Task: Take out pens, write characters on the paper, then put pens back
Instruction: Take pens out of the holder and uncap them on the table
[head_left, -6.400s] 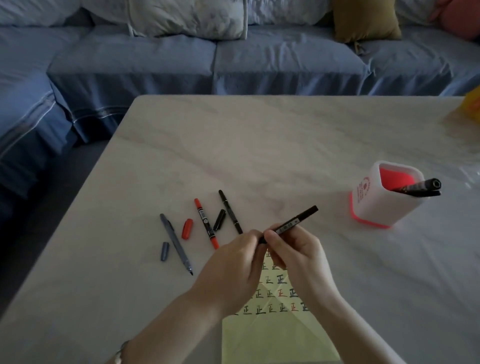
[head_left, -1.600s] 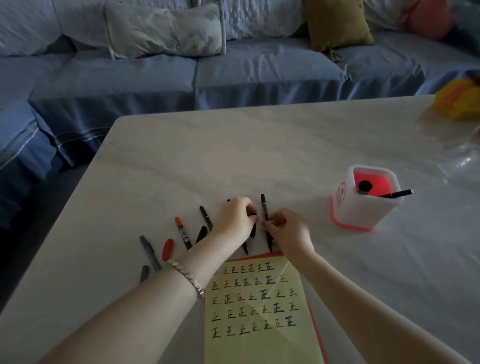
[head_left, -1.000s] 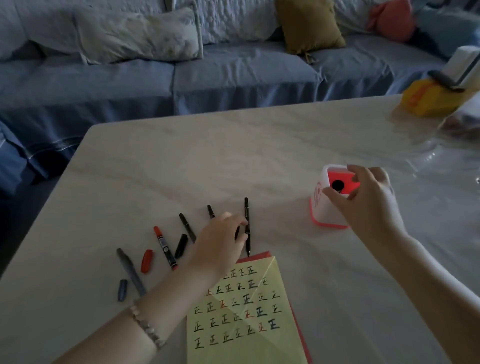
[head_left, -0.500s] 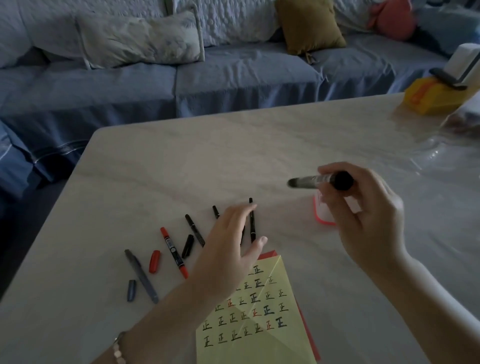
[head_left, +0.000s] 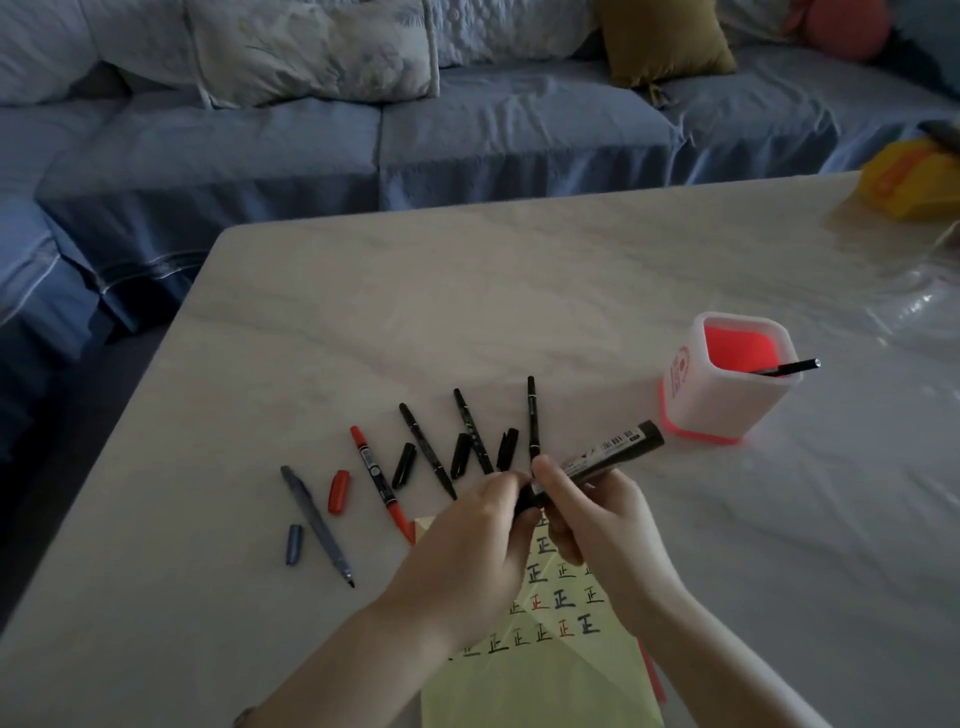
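A thick black marker (head_left: 615, 452) is held above the table, tilted up to the right. My right hand (head_left: 597, 519) grips its barrel; my left hand (head_left: 483, 525) pinches its lower end, which is hidden by the fingers. Below the hands lies the yellow paper (head_left: 540, 675) with rows of written characters. Several uncapped pens lie in a row on the table: a grey pen (head_left: 317, 525), a red pen (head_left: 376, 478) and three black pens (head_left: 470, 431), with loose caps between them. The white and red pen holder (head_left: 722, 384) stands to the right with one thin black pen (head_left: 789, 367) in it.
The marble table (head_left: 519, 291) has its left edge near the grey pen. A blue sofa (head_left: 467, 130) with cushions runs behind it. A yellow object (head_left: 909, 182) sits at the far right corner, with clear plastic wrap (head_left: 924, 301) beside it.
My right hand took the thick marker from the holder and brought it down over the paper. My left hand left the laid-out pens and now grips the marker's lower end.
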